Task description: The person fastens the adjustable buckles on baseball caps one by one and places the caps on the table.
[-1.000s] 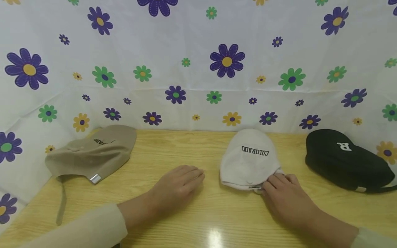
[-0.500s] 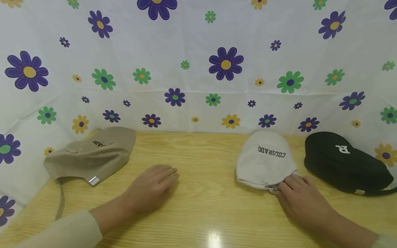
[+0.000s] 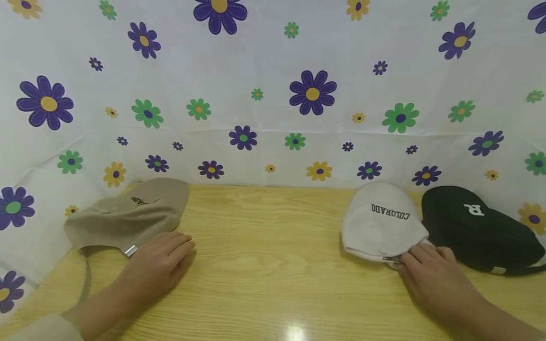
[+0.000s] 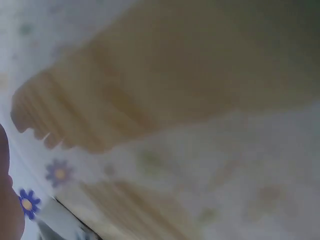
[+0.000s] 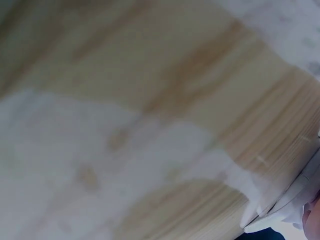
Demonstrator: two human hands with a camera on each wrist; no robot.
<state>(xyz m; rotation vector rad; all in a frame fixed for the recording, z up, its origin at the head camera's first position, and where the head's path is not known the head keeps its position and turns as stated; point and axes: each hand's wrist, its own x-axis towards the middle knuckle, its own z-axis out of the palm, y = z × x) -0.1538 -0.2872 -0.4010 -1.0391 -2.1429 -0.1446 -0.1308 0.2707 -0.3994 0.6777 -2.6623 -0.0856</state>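
In the head view a white cap [image 3: 379,222] lettered COLORADO lies upside-down to me on the right half of the table. My right hand [image 3: 441,279] pinches its near right edge, and part of that edge is hidden by the fingers. A tan cap [image 3: 128,220] with a silver tag is at the left. Just in front of it is my left hand [image 3: 155,265], fingers together and slightly bent; whether they touch the cap I cannot tell. The right wrist view has a strip of the white cap's edge [image 5: 285,212] beside the fingertips.
A black cap [image 3: 477,227] with a white R sits at the far right, close against the white one. Behind the wooden table [image 3: 264,265] hangs a white cloth [image 3: 256,57] printed with flowers. The tan cap's strap [image 3: 86,279] trails toward the near left.
My right hand has slid the white cap rightward, up beside the black cap. From mid-table, my left hand has moved left to the tan cap's front edge.
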